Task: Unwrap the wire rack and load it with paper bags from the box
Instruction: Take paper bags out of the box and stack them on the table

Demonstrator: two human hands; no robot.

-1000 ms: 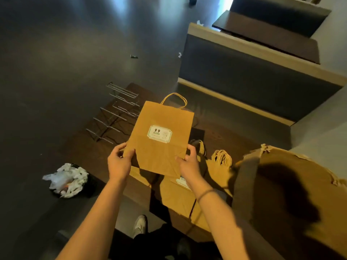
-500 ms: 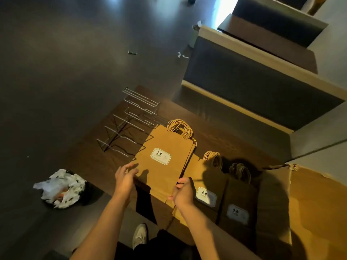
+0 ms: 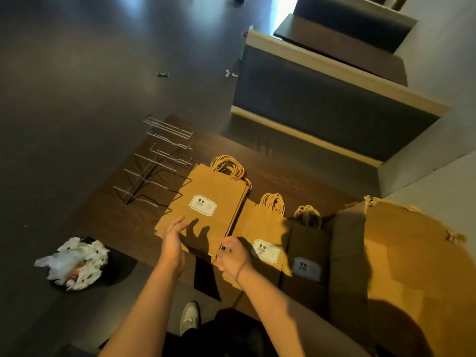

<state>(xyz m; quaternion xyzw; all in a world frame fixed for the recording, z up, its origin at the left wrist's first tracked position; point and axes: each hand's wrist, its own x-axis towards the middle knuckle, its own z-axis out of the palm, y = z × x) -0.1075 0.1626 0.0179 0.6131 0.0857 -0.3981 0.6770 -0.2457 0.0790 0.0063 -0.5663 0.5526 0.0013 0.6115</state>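
Note:
The bare wire rack (image 3: 159,163) stands at the far left of the dark wood table (image 3: 110,225). A stack of brown paper bags (image 3: 213,191) with a white label lies flat beside it, handles pointing away. Two more bag stacks (image 3: 265,228) (image 3: 309,243) lie to its right, next to the open cardboard box (image 3: 417,266). My left hand (image 3: 173,240) hovers open just above the first stack's near edge and casts a shadow on it. The fingers of my right hand (image 3: 233,256) are loosely curled at that stack's near right corner, with no clear hold on it.
A black bin (image 3: 74,261) stuffed with white plastic wrap sits on the floor at the left. A padded booth seat (image 3: 322,99) runs behind the table. My shoe (image 3: 190,318) shows below the table edge. Small litter lies on the dark floor.
The bag that both hands held up a second ago now lies flat on top of the stack beside the rack. Both hands have loosened and drawn back to its near edge.

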